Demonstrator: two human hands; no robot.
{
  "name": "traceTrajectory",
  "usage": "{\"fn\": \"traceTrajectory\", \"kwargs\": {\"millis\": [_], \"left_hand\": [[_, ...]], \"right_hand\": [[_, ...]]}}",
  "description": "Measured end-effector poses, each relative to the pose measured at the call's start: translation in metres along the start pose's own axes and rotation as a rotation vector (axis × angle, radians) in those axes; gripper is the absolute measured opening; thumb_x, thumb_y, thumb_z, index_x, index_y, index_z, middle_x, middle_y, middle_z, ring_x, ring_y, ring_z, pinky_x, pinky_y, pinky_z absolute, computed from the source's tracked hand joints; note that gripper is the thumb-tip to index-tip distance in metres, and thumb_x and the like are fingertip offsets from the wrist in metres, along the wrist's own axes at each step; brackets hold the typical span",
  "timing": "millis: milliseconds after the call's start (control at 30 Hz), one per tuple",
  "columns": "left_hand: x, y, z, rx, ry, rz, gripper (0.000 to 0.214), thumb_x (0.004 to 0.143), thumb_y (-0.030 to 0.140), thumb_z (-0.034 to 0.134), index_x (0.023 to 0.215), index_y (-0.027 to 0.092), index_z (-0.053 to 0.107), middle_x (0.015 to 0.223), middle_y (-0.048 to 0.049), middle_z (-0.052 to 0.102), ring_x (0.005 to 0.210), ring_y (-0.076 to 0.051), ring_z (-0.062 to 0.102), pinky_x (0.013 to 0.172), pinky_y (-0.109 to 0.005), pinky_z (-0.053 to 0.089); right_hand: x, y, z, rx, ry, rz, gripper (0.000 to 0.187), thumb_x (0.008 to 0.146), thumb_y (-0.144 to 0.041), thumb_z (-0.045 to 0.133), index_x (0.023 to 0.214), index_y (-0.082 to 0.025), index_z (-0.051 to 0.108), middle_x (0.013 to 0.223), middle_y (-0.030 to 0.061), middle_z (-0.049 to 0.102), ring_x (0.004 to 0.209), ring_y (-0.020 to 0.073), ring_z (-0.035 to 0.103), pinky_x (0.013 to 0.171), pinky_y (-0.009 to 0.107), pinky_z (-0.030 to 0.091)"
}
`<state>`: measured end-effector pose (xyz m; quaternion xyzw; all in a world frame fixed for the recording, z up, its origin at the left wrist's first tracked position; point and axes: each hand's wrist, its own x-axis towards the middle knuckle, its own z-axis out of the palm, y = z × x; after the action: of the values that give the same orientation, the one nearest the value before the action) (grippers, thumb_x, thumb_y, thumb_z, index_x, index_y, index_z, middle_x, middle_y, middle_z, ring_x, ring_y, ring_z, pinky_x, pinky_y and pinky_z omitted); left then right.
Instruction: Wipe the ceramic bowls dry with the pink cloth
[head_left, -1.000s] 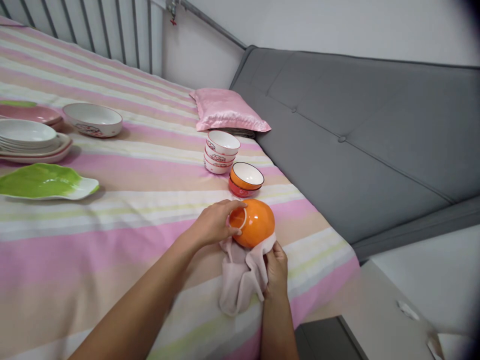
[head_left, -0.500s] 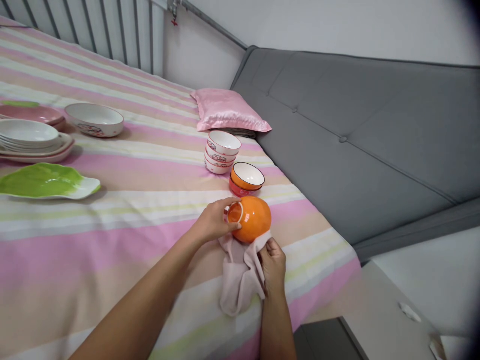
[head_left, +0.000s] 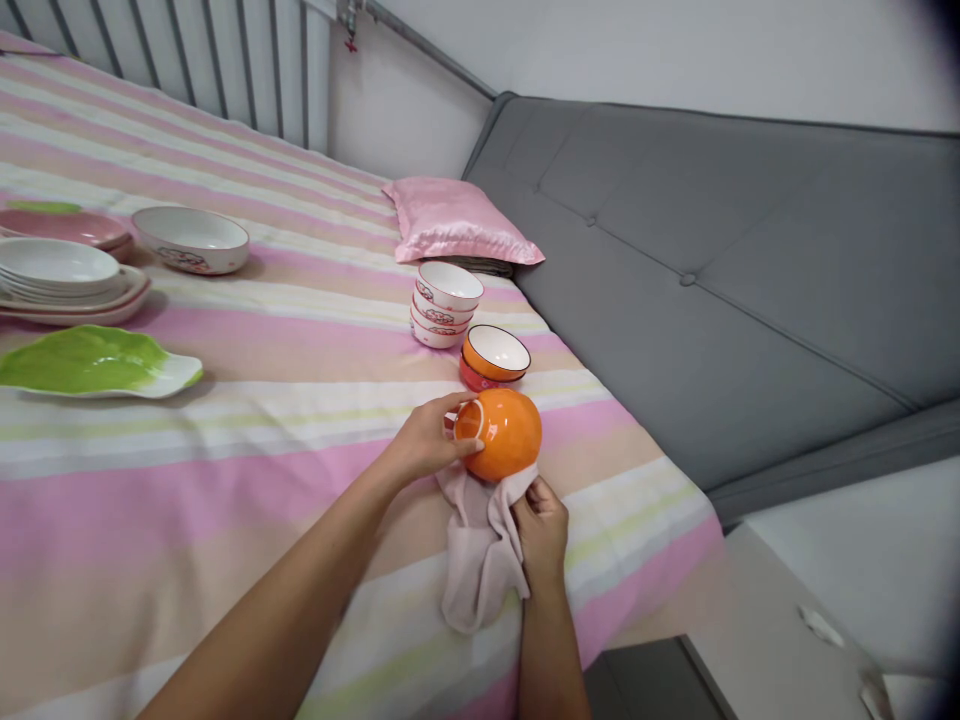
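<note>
Resting at the far left of the striped bed were a pink dish, a stack of white dishes set on larger plates, and, nearer, a green leaf-shaped dish. Right of these stood a wide white bowl. Toward the middle, the left hand pinched a glossy orange bowl around its foot, thumb on the near side and fingers beyond. The bowl was tipped onto its side, base facing left; whether it touched the bed could not be told. Farther back rose a stack of small white bowls, with a pink pillow behind. A pale pink cloth hung against the bowl's lower side. Just behind the tipped bowl, an upright orange bowl sat in a red bowl. The right hand had its fingers pinching the cloth near the held bowl. Rightmost was a grey headboard.
</note>
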<state>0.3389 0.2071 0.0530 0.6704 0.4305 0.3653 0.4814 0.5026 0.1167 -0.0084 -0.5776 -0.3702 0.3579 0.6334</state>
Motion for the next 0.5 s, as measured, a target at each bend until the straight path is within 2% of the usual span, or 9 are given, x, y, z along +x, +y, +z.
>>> {"fn": "traceTrajectory", "kwargs": {"millis": [167,333,500], "left_hand": [[-0.003,0.007,0.004,0.177,0.02,-0.026,0.065,0.059,0.055,0.074,0.113,0.02,0.062,0.092,-0.0084,0.07,0.077,-0.025,0.065,0.068,-0.035,0.053],[-0.005,0.013,0.004,0.243,0.022,-0.048,0.063,0.061,0.058,0.071,0.109,0.02,0.062,0.085,-0.0074,0.07,0.079,-0.027,0.066,0.067,-0.034,0.051],[-0.005,0.012,0.002,0.204,0.032,-0.128,0.06,0.067,0.058,0.065,0.113,0.019,0.059,0.091,-0.0096,0.069,0.084,-0.027,0.066,0.069,-0.034,0.051]], "right_hand": [[-0.002,-0.002,-0.008,0.203,0.084,0.085,0.045,0.061,-0.035,0.076,0.101,-0.016,0.068,0.09,0.0062,0.074,0.076,0.0183,0.067,0.072,0.028,0.053],[-0.002,-0.004,-0.008,0.263,0.092,0.12,0.052,0.061,-0.036,0.077,0.108,-0.018,0.066,0.097,0.0068,0.073,0.079,0.0189,0.068,0.076,0.03,0.053],[0.0,-0.006,-0.002,0.197,0.081,0.11,0.048,0.06,-0.037,0.077,0.102,-0.015,0.068,0.094,0.0077,0.073,0.082,0.019,0.067,0.077,0.029,0.052]]}}
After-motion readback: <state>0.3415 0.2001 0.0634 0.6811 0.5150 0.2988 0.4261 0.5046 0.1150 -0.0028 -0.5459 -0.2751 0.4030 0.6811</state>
